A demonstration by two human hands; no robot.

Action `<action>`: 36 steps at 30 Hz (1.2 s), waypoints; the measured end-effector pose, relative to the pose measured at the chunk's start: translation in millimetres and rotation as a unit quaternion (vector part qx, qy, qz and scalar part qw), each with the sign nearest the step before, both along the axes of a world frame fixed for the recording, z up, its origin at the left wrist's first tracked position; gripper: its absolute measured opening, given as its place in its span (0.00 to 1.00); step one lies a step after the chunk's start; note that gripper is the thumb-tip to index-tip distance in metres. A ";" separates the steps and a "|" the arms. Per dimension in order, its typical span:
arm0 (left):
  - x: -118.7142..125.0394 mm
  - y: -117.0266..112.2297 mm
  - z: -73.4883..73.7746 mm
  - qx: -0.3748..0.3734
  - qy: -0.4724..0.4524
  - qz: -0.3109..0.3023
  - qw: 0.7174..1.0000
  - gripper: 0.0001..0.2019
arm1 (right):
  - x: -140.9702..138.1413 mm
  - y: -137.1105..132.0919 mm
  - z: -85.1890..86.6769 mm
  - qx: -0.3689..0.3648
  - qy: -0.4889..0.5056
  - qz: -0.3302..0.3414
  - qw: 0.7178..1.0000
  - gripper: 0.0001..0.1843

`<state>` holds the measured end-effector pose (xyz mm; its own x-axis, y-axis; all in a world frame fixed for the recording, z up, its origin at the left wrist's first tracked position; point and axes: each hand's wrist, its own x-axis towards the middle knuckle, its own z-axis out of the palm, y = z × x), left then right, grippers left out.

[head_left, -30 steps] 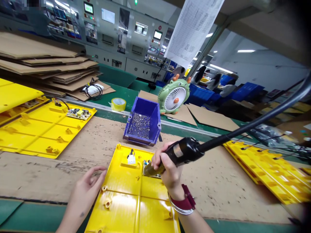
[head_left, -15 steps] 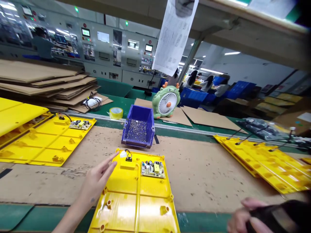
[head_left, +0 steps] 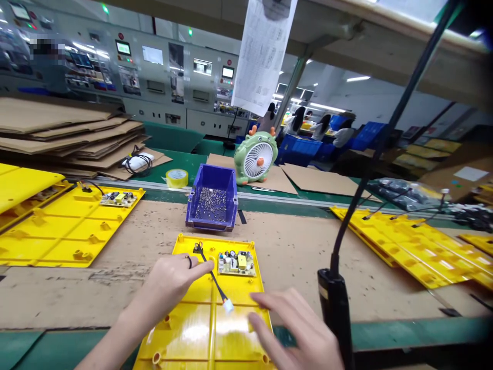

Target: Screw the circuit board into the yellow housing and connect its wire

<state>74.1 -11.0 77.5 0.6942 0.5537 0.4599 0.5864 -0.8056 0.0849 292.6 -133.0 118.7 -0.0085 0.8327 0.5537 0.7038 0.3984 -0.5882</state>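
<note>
A yellow plastic panel [head_left: 188,329] lies in front of me, with a green-white circuit board [head_left: 236,263] in its upper right part. My left hand [head_left: 173,277], a dark ring on one finger, pinches a short black cable [head_left: 216,281] above the panel. One end of that cable runs to a small black socket [head_left: 197,247] at the panel's top edge. Its white connector [head_left: 228,306] sticks out past my fingers. My right hand [head_left: 295,329], a little blurred, is open to the right of the connector, thumb and fingers apart, holding nothing.
A black corded electric screwdriver [head_left: 334,308] hangs beside my right hand. Beyond the panel stands a purple bin [head_left: 211,226] of small screws. More yellow panels lie left [head_left: 69,226] and right [head_left: 416,246]. A green fan [head_left: 257,156] and yellow tape [head_left: 177,178] are farther back.
My left hand moved from pointing at the connector to pinching the cable, whose connector now points toward me. My right hand let go of the dark screwdriver and moved left over the panel.
</note>
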 end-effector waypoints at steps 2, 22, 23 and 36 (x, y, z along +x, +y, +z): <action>5.7 -3.1 6.1 0.021 0.007 0.002 1.000 0.20 | -26.4 22.9 4.1 -0.021 -0.160 0.004 0.987 0.08; -36.0 -9.3 -54.5 -0.483 -0.336 0.248 0.770 0.35 | -17.8 112.2 -33.7 -0.175 -0.072 -0.044 0.981 0.11; -35.3 -8.7 -52.2 -0.489 -0.352 0.246 0.759 0.36 | -17.0 114.4 -35.8 -0.170 -0.061 -0.014 0.983 0.11; -39.7 -10.0 -60.6 -0.538 -0.434 0.204 0.694 0.31 | -25.2 116.0 -53.0 -0.201 -0.182 -0.059 0.961 0.05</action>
